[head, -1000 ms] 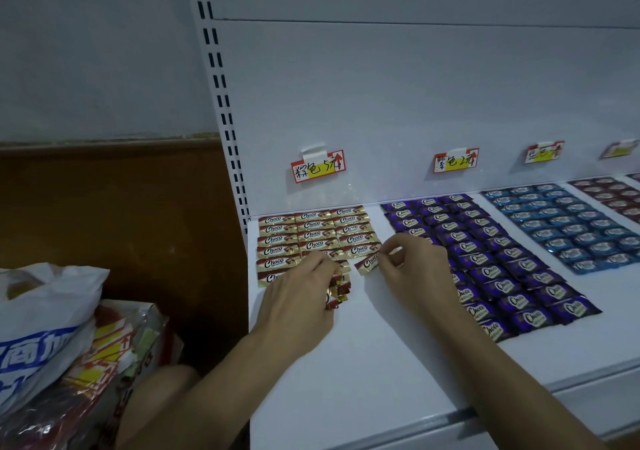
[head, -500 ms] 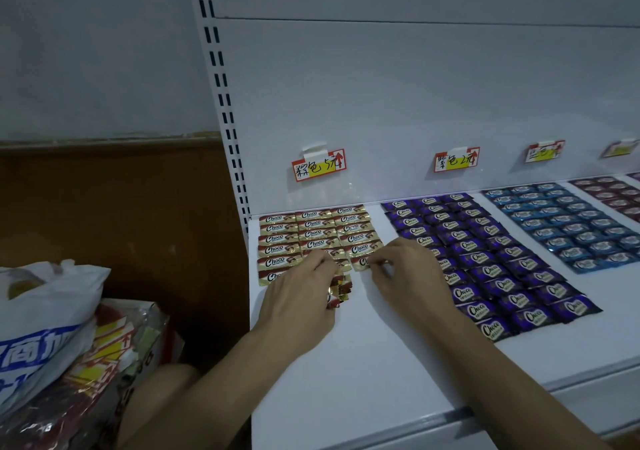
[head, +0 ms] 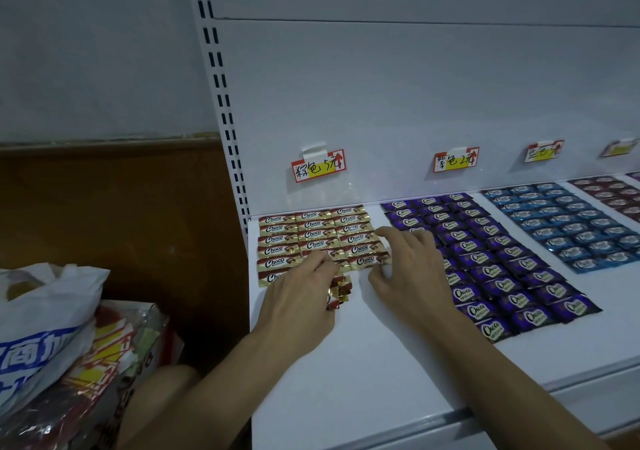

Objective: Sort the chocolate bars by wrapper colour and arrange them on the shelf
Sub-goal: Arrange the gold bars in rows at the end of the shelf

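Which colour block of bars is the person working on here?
The gold-and-brown block, leftmost on the shelf: the left hand holds spare gold bars at its front edge, and the right hand touches its front-right bar.

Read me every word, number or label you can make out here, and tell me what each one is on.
"Choco": gold-brown bars.
"Choco": purple bars.
"棕色 5元", handwritten, first character unclear: leftmost price tag.
"紫色 2元": second price tag.
"商加", cut off: white bag.
Too blurred: third price tag, fourth price tag, blue bars.
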Tool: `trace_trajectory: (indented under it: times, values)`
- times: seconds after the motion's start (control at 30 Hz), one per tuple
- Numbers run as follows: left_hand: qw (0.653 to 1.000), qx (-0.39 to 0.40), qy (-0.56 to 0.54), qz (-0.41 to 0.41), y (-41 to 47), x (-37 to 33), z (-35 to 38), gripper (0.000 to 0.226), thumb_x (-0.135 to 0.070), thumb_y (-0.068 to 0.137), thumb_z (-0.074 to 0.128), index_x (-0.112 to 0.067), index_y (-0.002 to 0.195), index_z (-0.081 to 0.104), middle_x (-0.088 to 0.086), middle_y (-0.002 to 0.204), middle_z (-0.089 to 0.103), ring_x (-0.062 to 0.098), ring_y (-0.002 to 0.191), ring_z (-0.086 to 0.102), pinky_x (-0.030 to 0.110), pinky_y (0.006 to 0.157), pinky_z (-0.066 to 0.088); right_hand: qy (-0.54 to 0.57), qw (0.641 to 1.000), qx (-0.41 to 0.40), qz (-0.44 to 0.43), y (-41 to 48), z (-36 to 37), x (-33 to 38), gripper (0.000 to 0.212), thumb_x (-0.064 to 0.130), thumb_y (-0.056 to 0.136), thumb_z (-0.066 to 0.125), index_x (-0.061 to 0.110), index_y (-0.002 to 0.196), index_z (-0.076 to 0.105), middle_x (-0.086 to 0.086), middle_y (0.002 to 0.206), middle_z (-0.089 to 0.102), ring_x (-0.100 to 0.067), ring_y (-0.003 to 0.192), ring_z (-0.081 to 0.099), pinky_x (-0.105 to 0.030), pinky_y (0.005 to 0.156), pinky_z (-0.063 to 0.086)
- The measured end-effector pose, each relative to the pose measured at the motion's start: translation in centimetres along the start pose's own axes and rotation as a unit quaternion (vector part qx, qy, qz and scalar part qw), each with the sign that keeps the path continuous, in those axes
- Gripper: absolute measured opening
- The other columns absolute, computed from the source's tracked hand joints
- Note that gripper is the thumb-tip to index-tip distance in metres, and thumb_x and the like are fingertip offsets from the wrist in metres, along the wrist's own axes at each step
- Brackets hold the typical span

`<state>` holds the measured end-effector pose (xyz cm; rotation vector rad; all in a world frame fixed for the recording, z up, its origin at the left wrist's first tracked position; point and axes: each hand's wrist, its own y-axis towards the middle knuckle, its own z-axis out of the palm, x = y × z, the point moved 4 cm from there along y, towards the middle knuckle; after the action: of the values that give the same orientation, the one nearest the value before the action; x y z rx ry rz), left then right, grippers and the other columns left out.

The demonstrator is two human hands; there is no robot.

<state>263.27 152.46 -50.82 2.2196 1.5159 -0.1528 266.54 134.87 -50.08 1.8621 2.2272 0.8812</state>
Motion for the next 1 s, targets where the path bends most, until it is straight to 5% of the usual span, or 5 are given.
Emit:
trace_trajectory:
  times: [0.4, 0.5, 0.63, 0.73, 1.0]
  values:
    - [0.984, -0.055, -0.163, -0.037, -0.1, 0.7, -0.8, 0.058, -0.008, 0.088, 0.072, -0.026, 0.139, 0.052, -0.013, 0.134, 0.038, 0.003, 0.117, 0.049, 0.016, 0.095, 0.049, 0.027, 0.999, 0.018, 0.021, -0.2, -0.1, 0.4, 0.045, 0.028, 0.081, 0.063, 0.023, 0.126, 0.058, 0.006, 0.115, 0.066, -0.020, 0.108, 0.047, -0.042, 0.085, 0.042]
    - [0.902, -0.032, -0.417, -0.111, -0.3, 1.2, -1.5, 0.047, -0.004, 0.097, 0.061, -0.031, 0.135, 0.056, -0.018, 0.117, 0.060, -0.003, 0.104, 0.059, 0.012, 0.080, 0.048, 0.259, 0.966, -0.018, -0.010, 0.1, -1.0, 1.6, 0.031, 0.019, 0.086, 0.066, 0.024, 0.116, 0.066, 0.011, 0.108, 0.068, -0.012, 0.098, 0.058, -0.036, 0.082, 0.051]
    - [0.789, 0.020, -0.591, -0.167, -0.9, 0.8, -1.8, 0.041, -0.005, 0.097, 0.063, -0.023, 0.133, 0.056, 0.001, 0.085, 0.068, 0.012, 0.070, 0.061, 0.029, 0.060, 0.046, 0.504, 0.853, 0.137, -0.014, 1.0, -1.5, 4.4, 0.029, 0.003, 0.089, 0.071, 0.028, 0.104, 0.074, -0.004, 0.088, 0.070, -0.017, 0.081, 0.066, -0.036, 0.072, 0.057]
    - [0.770, 0.052, -0.616, -0.158, -1.4, 1.0, -2.1, 0.029, -0.015, 0.096, 0.068, -0.024, 0.123, 0.059, 0.017, 0.089, 0.071, 0.031, 0.069, 0.060, 0.038, 0.054, 0.028, 0.531, 0.829, 0.176, -0.008, 1.3, -0.9, 5.2, 0.017, 0.002, 0.085, 0.076, 0.012, 0.099, 0.076, -0.014, 0.089, 0.072, -0.021, 0.080, 0.067, -0.034, 0.077, 0.057]
    - [0.731, 0.035, -0.640, -0.234, -2.4, 3.0, -2.5, 0.035, -0.028, 0.097, 0.060, -0.005, 0.123, 0.057, 0.018, 0.100, 0.075, 0.012, 0.044, 0.050, 0.017, 0.034, 0.027, 0.597, 0.779, 0.170, 0.091, 1.5, -0.1, 5.6, 0.008, -0.004, 0.093, 0.063, 0.003, 0.090, 0.060, -0.012, 0.070, 0.065, -0.014, 0.058, 0.059, -0.025, 0.054, 0.045]
